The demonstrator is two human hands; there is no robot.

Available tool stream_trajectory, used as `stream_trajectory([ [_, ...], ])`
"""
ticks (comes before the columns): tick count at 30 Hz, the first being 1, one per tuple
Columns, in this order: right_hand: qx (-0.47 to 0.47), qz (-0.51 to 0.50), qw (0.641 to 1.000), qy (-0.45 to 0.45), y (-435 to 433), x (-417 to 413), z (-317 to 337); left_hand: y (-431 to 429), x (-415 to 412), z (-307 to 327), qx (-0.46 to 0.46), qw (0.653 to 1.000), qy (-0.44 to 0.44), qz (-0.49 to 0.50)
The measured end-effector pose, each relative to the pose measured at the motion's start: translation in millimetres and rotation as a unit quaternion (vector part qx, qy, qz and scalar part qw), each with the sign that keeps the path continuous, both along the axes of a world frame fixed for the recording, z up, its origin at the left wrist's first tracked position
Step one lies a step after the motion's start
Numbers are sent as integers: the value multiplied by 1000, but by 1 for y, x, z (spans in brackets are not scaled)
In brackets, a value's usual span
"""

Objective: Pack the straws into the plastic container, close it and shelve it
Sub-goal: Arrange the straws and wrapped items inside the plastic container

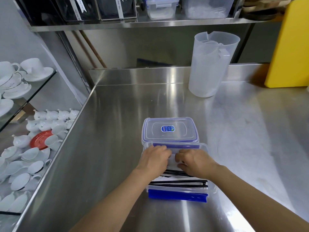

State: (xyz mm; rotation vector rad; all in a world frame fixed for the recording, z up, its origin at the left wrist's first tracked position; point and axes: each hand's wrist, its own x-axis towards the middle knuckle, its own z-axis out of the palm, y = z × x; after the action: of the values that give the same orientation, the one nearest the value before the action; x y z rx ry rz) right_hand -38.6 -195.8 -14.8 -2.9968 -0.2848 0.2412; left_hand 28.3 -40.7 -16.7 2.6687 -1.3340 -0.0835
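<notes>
straws (178,182) in container (211,188), under both hands

Both hands, left hand (154,159) and right hand (194,162), hide the fingertips and whatever they touch inside the container (211,185) (mid-frame, low); the lid (168,131) label is unreadable.

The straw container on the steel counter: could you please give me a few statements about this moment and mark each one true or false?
1. Both hands, left hand and right hand, are over the open container. True.
2. The lid is clipped on the container. False: it lies on the counter behind it.
3. Black straws lie inside the container. True.
4. The clear jug lies on its side. False: it stands upright.
</notes>
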Motion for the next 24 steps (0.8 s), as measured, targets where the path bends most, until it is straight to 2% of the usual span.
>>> stream_trajectory([
  [3, 0, 19, 999, 30, -1, 0, -2, 5, 2, 3, 5, 999, 45, -26],
  [9, -57, 10, 996, 62, 1, 5, -8, 5, 4, 0, 70, 997, 22, -28],
  [13, -3, -39, 996, 79, -1, 9, -5, 7, 6, 1, -23, 997, 62, 28],
  [15, 19, -64, 995, 75, -3, 11, -2, 9, 8, 1, -94, 992, 56, 67],
  [17, 25, -78, 994, 71, -4, 12, 0, 12, 8, 0, -119, 989, 48, 75],
  [24, -55, -92, 993, 50, -6, 15, -8, 8, 5, 3, 34, 998, -48, -8],
])
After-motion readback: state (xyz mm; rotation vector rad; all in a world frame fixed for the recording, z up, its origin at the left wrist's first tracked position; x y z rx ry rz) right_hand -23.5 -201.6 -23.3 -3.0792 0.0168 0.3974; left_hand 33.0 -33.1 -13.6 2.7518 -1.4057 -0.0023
